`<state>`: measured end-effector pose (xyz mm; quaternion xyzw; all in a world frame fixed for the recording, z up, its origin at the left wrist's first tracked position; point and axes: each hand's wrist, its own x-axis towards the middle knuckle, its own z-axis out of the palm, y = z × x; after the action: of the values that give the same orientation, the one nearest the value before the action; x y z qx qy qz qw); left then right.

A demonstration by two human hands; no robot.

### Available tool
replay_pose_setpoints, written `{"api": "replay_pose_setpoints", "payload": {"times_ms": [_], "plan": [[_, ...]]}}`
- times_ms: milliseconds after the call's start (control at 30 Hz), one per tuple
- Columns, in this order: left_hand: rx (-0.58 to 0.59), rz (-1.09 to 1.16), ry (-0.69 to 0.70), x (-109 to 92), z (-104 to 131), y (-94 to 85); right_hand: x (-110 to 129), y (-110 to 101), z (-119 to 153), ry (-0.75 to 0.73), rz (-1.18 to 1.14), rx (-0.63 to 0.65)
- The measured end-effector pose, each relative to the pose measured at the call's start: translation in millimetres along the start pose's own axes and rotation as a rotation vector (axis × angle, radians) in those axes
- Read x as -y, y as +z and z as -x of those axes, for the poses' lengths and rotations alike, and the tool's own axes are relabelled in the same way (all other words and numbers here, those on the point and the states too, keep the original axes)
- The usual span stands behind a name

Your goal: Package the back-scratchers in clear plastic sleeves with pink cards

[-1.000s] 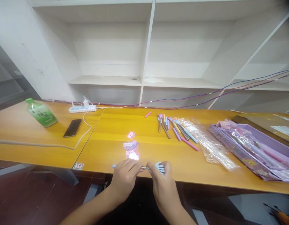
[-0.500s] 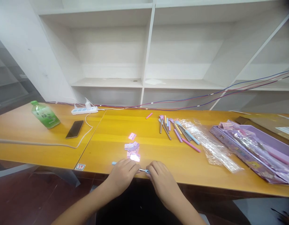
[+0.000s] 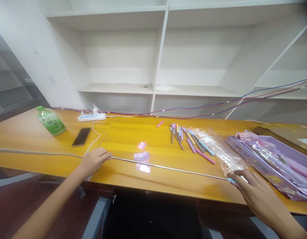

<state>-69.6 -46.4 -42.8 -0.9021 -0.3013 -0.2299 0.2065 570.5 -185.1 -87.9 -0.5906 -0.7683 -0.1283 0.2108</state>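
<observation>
A thin metal rod (image 3: 168, 168), drawn out long, spans the space between my two hands above the table. My left hand (image 3: 95, 161) is closed round its left end, whose handle is hidden by the fingers. At the other end, my right hand (image 3: 252, 187) grips the light blue head. Beneath the rod lie small pink and purple cards (image 3: 142, 156), with a single pink card (image 3: 142, 145) just behind them. Hand-shaped heads on short metal rods and coloured tubes (image 3: 193, 141) lie in a loose group right of centre.
A green bottle (image 3: 51, 120), a phone (image 3: 81, 136) and a white power strip (image 3: 91, 117) are on the left. Clear plastic wrap (image 3: 219, 151) lies beside a purple box (image 3: 270, 166) holding bagged items. Behind it sits a cardboard box (image 3: 288, 132). White shelves (image 3: 158, 89) stand behind.
My hands have moved far apart, the left one leftward and the right one rightward. The short rod between them has lengthened into a long one.
</observation>
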Motion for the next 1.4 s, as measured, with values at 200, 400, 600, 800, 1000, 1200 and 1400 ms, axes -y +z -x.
{"api": "replay_pose_setpoints", "payload": {"times_ms": [200, 400, 600, 800, 1000, 1200, 1400], "plan": [[-0.001, 0.013, -0.029, -7.9, 14.5, 2.8, -12.2, 6.2, 31.1, 0.194, -0.131, 0.081], [-0.012, 0.039, -0.047, -9.5, 15.7, 3.5, -1.9, 5.8, 36.8, 0.367, -0.253, 0.198], [0.01, 0.061, -0.045, -12.2, 21.0, 5.1, -4.5, 13.1, 40.8, 0.344, -0.313, 0.191], [0.025, 0.06, -0.043, -13.9, 20.1, 13.3, 1.0, 15.8, 40.0, 0.338, -0.325, 0.155], [0.006, 0.065, -0.042, -12.6, 20.3, 14.4, -8.8, 21.0, 42.7, 0.296, -0.326, 0.142], [-0.048, 0.067, -0.041, -1.6, 26.0, 6.7, -8.2, 27.3, 43.1, 0.323, -0.384, 0.069], [-0.057, 0.098, -0.034, -3.0, 30.1, 1.4, 7.2, 25.9, 17.5, 0.366, -0.447, -0.001]]}}
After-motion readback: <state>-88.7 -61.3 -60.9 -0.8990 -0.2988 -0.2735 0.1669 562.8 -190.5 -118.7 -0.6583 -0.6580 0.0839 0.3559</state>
